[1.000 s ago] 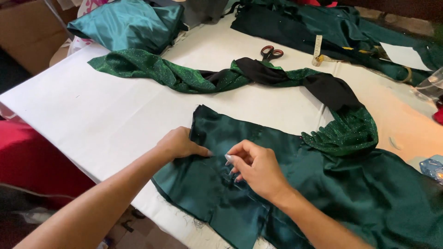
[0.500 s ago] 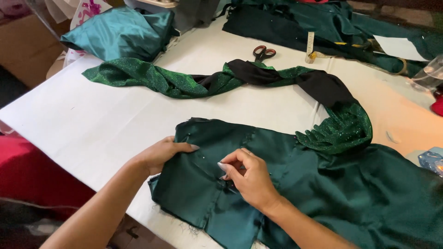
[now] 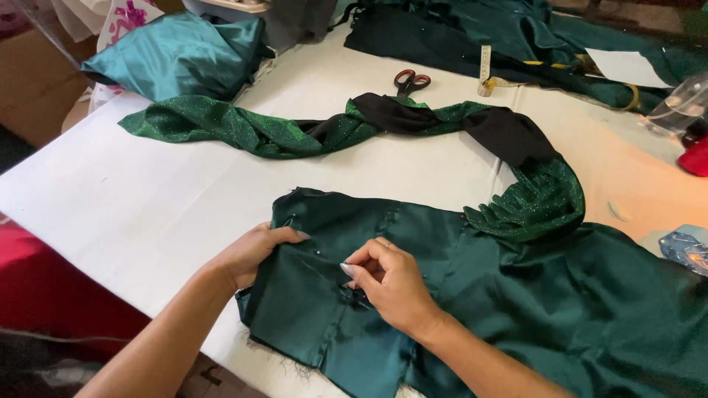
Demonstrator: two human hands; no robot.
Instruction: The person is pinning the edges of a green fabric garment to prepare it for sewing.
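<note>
A person's two bare hands work on a dark green satin garment [image 3: 457, 295] spread flat on a white counter [image 3: 133, 214]. The garment lies at the near right of the counter, its frayed lower edge hanging just over the near side.

The left hand [image 3: 251, 254] rests at the garment's left edge, its fingers pressed together and flat on the cloth, holding the edge down without gripping it. The right hand [image 3: 391, 284] sits just to the right, on top of the garment, with its thumb and fingertips pinched together against the fabric near a vertical seam. Whether something small is held in the pinch cannot be told.

Beyond the hands, a long twisted strip of glittery green and black fabric [image 3: 354, 129] curves across the counter and meets the garment's upper right. Red-handled scissors [image 3: 410, 79] and a measuring tape [image 3: 485, 74] lie farther back. A folded teal satin bundle [image 3: 184, 51] sits at the far left corner.
</note>
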